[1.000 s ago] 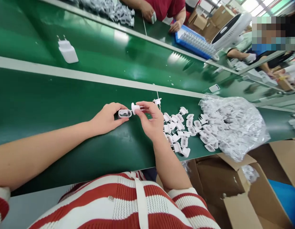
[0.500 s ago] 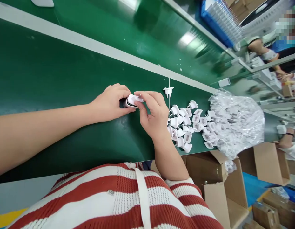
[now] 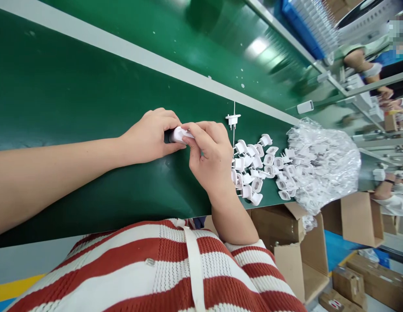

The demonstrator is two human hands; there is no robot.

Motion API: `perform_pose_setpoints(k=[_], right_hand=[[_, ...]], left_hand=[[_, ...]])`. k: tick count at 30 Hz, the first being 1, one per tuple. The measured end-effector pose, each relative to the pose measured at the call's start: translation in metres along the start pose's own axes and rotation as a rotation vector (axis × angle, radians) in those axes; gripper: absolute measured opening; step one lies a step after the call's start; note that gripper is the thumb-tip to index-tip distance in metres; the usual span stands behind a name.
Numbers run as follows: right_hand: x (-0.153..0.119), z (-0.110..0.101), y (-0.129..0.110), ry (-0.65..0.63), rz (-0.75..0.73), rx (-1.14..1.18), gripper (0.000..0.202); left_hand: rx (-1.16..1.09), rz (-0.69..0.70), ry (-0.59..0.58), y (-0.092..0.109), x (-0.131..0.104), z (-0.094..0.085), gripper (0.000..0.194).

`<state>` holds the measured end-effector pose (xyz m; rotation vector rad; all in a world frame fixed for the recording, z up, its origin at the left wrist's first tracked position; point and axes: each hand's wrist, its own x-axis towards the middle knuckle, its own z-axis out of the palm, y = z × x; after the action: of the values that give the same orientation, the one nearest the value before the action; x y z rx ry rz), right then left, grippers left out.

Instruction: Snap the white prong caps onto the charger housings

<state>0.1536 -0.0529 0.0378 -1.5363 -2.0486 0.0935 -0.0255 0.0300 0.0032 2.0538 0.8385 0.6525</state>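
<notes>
Above the green bench, my left hand point(image 3: 153, 136) is closed around a small charger housing point(image 3: 172, 137), mostly hidden by the fingers. My right hand point(image 3: 211, 158) pinches a white plug cover point(image 3: 179, 134) between thumb and fingers. The cover sits against the housing's open end, and whether it is fully seated I cannot tell. Right of my right hand lies a loose pile of similar white plug covers point(image 3: 257, 162). One more plug cover point(image 3: 233, 120) lies apart, farther back, pins toward me.
A clear plastic bag point(image 3: 331, 160) of plug covers spills onto the bench at right. A white strip point(image 3: 136, 55) runs along the bench. Open cardboard boxes point(image 3: 313, 271) stand below the front edge. A white case point(image 3: 305, 107) lies farther back. Co-workers' arms point(image 3: 355, 60) show at far right.
The plug cover has come down closer onto the housing, and the dark gap seen between them is now covered. Both hands stay in nearly the same place; the view has shifted slightly.
</notes>
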Motion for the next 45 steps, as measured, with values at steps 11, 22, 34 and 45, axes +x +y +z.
perform_pose_setpoints(k=[11, 22, 34, 45], right_hand=[[0.008, -0.01, -0.013, -0.027, -0.02, -0.204, 0.027], [0.015, -0.01, -0.009, -0.035, 0.003, -0.172, 0.025], [0.008, 0.025, 0.013, 0.136, 0.233, 0.658, 0.06], [-0.005, 0.027, -0.003, 0.226, 0.056, 0.704, 0.045]], left_hand=[[0.003, 0.009, -0.015, 0.001, 0.0, 0.0, 0.027], [0.006, 0.012, 0.003, 0.0, 0.0, 0.002, 0.036], [-0.181, -0.017, 0.258, 0.002, -0.009, -0.004, 0.039], [0.046, 0.28, 0.361, 0.003, -0.02, -0.009, 0.034]])
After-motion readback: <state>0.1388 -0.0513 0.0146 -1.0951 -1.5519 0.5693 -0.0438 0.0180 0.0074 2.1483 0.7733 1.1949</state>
